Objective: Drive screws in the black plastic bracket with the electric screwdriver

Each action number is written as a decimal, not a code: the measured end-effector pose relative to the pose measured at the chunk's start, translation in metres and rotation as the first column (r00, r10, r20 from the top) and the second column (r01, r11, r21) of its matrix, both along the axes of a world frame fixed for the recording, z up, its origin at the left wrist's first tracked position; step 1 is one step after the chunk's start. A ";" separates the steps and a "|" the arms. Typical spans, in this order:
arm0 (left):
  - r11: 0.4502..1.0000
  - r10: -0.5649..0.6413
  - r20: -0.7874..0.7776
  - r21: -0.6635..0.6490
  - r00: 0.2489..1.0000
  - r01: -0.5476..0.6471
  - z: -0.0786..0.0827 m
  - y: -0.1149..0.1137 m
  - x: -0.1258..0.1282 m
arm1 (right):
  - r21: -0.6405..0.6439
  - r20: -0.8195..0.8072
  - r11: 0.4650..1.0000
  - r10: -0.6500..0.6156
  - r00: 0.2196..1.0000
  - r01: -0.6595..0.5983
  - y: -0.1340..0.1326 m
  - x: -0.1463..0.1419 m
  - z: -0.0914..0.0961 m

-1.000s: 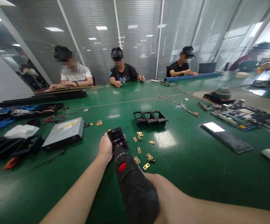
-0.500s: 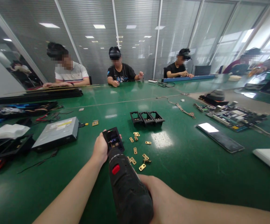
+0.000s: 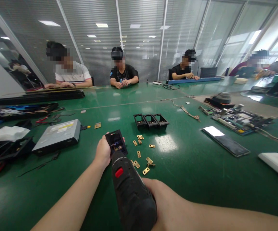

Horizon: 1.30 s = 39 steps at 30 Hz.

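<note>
My left hand [image 3: 104, 150] is closed around a black plastic housing [image 3: 123, 149], its open side tilted towards me. Small brass-coloured parts and a bluish glow show inside it. In my right hand [image 3: 156, 199] is a black cordless drill [image 3: 131, 189] with a red switch on top. Its front end points into the housing, and the bit's tip is hidden from me. Several small brass plates [image 3: 139, 154] with holes lie loose just right of the housing. Beyond them stands a row of three similar black housings [image 3: 150, 121], with brass parts inside.
On the left lie a silver disc drive [image 3: 58, 136], a red-handled tool and black trays [image 3: 16, 150]. To the right are a phone [image 3: 225, 141], a circuit board [image 3: 243, 120] and a white device [image 3: 277, 165]. Several people sit across the green table [image 3: 201, 192].
My hands, the housing and the drill stay nearly in place. Across the table, the person in the middle has brought both hands together. The view has shifted very slightly.
</note>
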<state>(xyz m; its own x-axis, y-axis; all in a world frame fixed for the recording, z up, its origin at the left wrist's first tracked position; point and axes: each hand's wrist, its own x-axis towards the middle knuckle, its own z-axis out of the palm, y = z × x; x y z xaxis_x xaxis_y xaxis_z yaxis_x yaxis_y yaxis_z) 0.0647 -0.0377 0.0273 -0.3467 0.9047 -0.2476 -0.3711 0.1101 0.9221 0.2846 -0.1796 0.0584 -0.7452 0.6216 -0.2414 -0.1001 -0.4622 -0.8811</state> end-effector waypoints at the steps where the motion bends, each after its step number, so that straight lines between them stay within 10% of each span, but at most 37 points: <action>1: 1.000 -0.001 0.005 -0.003 1.000 0.001 0.001 0.000 0.000 | 0.004 0.036 1.000 0.000 0.999 0.000 0.000 -0.001 0.001; 12: 1.000 0.014 0.016 -0.006 1.000 -0.014 0.002 -0.001 0.002 | 0.029 0.047 0.999 0.019 0.999 -0.021 -0.003 0.005 0.008; 23: 1.000 0.016 0.038 -0.018 0.999 -0.016 0.000 0.001 0.001 | -0.241 0.063 0.970 0.034 0.997 -0.018 0.003 -0.016 0.011; 39: 1.000 0.017 0.050 0.007 0.999 -0.017 0.001 0.000 0.002 | -0.013 0.058 1.000 0.001 0.998 0.000 -0.003 -0.002 0.012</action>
